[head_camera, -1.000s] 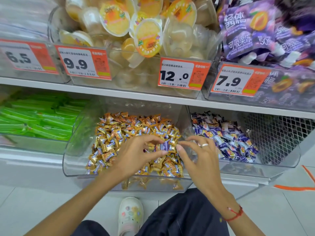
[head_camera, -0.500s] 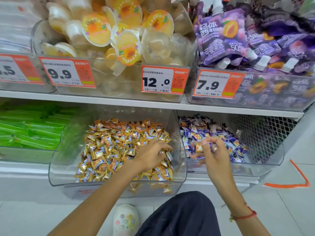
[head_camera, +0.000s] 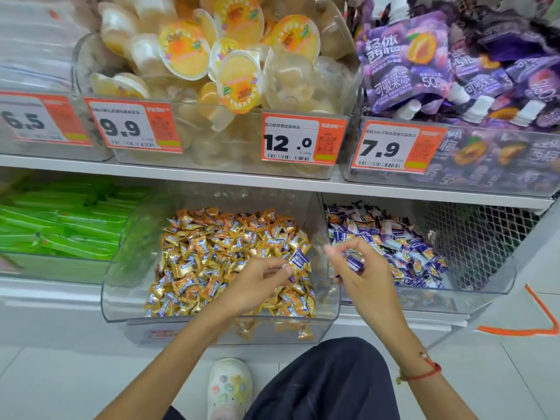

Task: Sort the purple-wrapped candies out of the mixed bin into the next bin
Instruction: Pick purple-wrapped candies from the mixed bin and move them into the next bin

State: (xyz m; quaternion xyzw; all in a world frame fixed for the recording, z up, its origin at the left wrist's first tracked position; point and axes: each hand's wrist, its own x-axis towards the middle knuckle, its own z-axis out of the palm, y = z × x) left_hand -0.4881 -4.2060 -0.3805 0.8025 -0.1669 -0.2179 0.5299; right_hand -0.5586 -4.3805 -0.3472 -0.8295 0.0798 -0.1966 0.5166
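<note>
Candy in purple wrap [head_camera: 298,258] is pinched at the fingertips of my left hand [head_camera: 257,283], lifted just clear of the gold-wrapped heap in the mixed bin [head_camera: 212,324] directly beneath that grip. My right hand [head_camera: 363,274] is clamped on a second purple candy [head_camera: 353,262], fingers curled round it, and sits at the clear wall dividing the two bins, the next bin [head_camera: 485,286] with its purple pile just beyond and to the outer side of that grip.

Step in hand, by my judgement: transfer. Both grips are loaded, the right nearer to delivery. Next move calls for carrying the right grip over the dividing wall and releasing above the purple pile, then passing or carrying the left piece the same way, without dragging gold wrappers along.

Items not verified: whether the right grip holds one candy or several, as the fingers cover most of it; how many purple pieces are left in the mixed bin, since blue-white print on the gold wrappers reads much the same from here and my left forearm covers the near part of the heap. Far right of the next bin is cut by wire mesh [head_camera: 472,237].
</note>
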